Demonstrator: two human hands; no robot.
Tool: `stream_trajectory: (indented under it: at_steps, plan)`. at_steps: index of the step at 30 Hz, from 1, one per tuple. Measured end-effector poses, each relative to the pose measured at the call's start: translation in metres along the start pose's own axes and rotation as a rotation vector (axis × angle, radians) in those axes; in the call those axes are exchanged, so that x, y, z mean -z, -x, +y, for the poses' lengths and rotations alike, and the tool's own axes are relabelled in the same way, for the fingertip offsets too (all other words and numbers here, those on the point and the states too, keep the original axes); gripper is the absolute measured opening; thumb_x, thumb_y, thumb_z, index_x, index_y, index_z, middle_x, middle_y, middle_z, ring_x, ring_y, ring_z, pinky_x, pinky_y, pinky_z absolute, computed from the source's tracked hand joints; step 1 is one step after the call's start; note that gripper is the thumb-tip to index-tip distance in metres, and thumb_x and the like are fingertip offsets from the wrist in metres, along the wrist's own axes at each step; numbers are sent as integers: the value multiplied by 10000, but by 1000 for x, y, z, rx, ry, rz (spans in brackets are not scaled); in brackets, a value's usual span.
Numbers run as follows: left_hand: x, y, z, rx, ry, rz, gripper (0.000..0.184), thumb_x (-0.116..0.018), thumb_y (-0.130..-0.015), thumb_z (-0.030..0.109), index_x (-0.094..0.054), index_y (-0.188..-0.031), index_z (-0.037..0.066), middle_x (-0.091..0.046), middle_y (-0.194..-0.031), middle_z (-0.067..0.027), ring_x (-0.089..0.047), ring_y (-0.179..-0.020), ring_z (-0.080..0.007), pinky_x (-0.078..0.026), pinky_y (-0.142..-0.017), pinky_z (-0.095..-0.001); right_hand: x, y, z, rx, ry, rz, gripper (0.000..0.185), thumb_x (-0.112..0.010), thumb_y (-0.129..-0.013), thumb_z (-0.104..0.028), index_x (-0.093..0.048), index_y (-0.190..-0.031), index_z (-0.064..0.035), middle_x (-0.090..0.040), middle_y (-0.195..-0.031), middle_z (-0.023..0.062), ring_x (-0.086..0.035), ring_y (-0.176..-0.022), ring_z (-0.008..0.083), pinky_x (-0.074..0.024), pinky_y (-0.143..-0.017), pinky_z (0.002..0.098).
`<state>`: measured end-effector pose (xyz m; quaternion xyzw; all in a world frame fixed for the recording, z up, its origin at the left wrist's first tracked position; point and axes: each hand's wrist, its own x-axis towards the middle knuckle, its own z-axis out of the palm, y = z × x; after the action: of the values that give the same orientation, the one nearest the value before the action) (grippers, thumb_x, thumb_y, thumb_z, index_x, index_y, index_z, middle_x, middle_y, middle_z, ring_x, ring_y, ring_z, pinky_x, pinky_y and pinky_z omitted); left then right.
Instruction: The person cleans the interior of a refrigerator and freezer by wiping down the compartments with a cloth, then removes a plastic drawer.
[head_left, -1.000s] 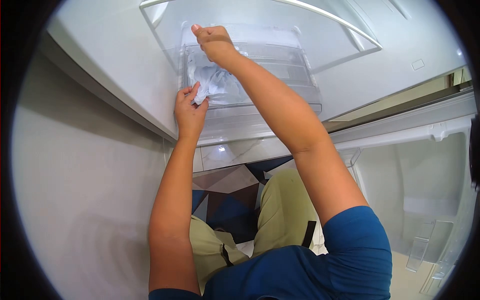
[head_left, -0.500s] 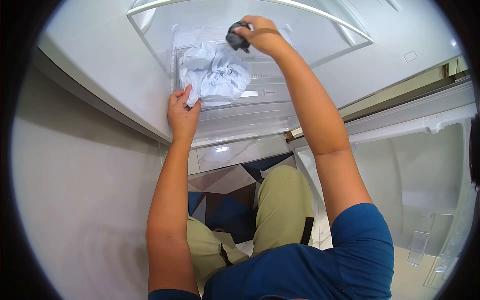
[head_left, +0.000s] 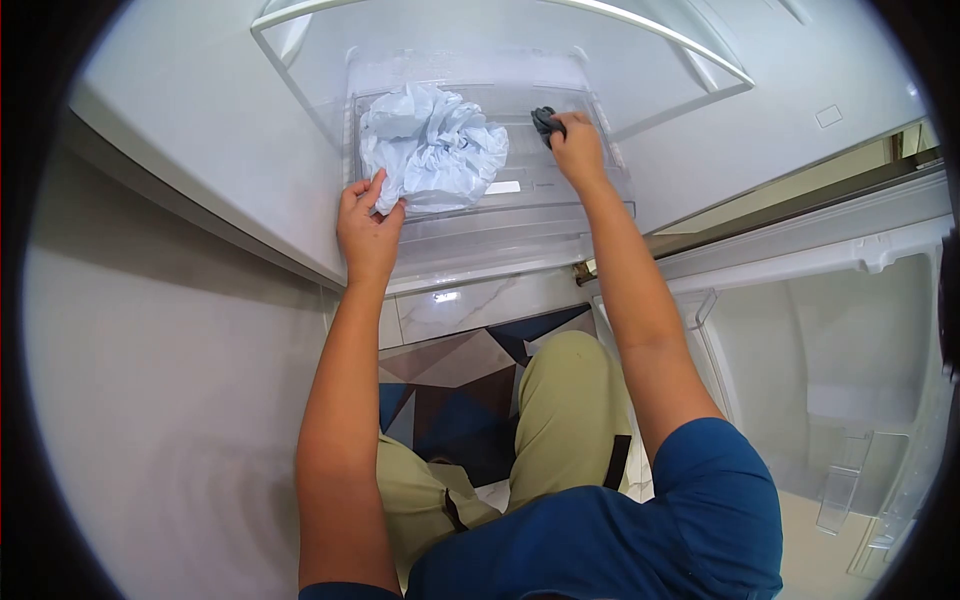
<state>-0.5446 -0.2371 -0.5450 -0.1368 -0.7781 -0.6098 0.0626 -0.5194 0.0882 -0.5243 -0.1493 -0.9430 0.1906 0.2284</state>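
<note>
Right hand (head_left: 580, 152) now lower, dark bundle (head_left: 544, 122) in grasp, white bag (head_left: 440, 145) in left hand (head_left: 370, 222).

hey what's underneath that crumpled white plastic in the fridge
The clear drawer shows to the right of the white plastic. What lies directly beneath is covered and can't be seen.

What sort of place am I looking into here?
Probably a household kitchen, looking into an open white refrigerator: there's a clear plastic drawer, a white inner door with clear plastic bins, and a blue-and-brown geometric-patterned floor mat.
</note>
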Motion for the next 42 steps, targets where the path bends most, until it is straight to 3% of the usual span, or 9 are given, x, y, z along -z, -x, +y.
stream_trajectory:
  at_steps: [10, 12, 16, 19, 21, 24, 28, 38, 42]
  plan:
    - [0, -1, 8, -21, -52, -19, 432, -695, -738, 33, -620, -1162, 71, -496, -1072, -69, -553, -860, -134, -504, -670, -238, -27, -28, -72, 26, -31, -414, 279, -516, -842, -261, -660, -1080, -235, -552, -1168, 71, -436, -1160, 290, -304, -974, 479]
    - [3, 0, 6, -11, -50, -25, 430, -695, -740, 30, -619, -1162, 67, -494, -1073, -69, -555, -859, -133, -506, -677, -236, -31, -36, -66, 41, -11, -359, 264, -565, -841, -272, -666, -1067, -179, -605, -1065, 83, -535, -1020, 258, -386, -901, 411]
    - [1, 0, 5, -19, -48, -22, 433, -689, -742, 13, -615, -1166, 62, -485, -1080, -67, -557, -867, -135, -516, -685, -231, 3, -51, -47, -298, -812, -303, 276, -668, -819, -200, -649, -1017, -9, -641, -819, 46, -542, -747, 122, -430, -746, 232]
    - [1, 0, 8, -10, -18, -19, 434, -688, -743, 9, -613, -1168, 60, -484, -1077, -66, -556, -870, -132, -517, -686, -229, 28, -56, -28, -224, -701, -214, 299, -674, -790, -227, -653, -1040, -66, -643, -895, 93, -591, -790, 218, -460, -747, 319]
    - [2, -1, 8, 1, -15, -18, 434, -688, -744, 10, -612, -1168, 58, -484, -1074, -65, -556, -870, -131, -517, -684, -228, 41, -43, -32, 15, 168, 110, 281, -695, -762, -219, -662, -1004, -81, -608, -1039, 98, -569, -959, 278, -447, -834, 362]
    - [2, -1, 6, -6, -11, -23, 433, -685, -745, 10, -611, -1169, 55, -485, -1073, -67, -555, -871, -130, -517, -683, -228, 3, -26, -24, -37, 39, -118, 270, -693, -744, -219, -663, -992, -116, -559, -1136, 106, -506, -1076, 335, -422, -895, 399]
    - [1, 0, 9, -19, -40, -23, 430, -681, -746, 4, -611, -1167, 52, -483, -1072, -69, -556, -881, -133, -520, -690, -229, -46, -12, -49, 303, -232, -87, 241, -602, -781, -184, -662, -1013, -156, -567, -1141, 80, -508, -1082, 311, -407, -907, 418]
    - [2, -2, 3, -23, -66, -30, 431, -687, -742, 15, -613, -1164, 59, -480, -1078, -71, -559, -884, -139, -520, -689, -238, 5, -15, 0, 24, 410, -84, 355, -549, -747, -79, -675, -1028, -256, -572, -970, 57, -530, -1011, 264, -427, -846, 411]
    - [-1, -1, 3, -18, -27, -22, 433, -689, -738, 15, -616, -1163, 62, -488, -1065, -67, -553, -889, -135, -518, -684, -238, 17, -19, 36, -170, 418, -55, 285, -502, -794, -96, -666, -1022, -140, -536, -1063, 164, -528, -1027, 317, -406, -909, 428]
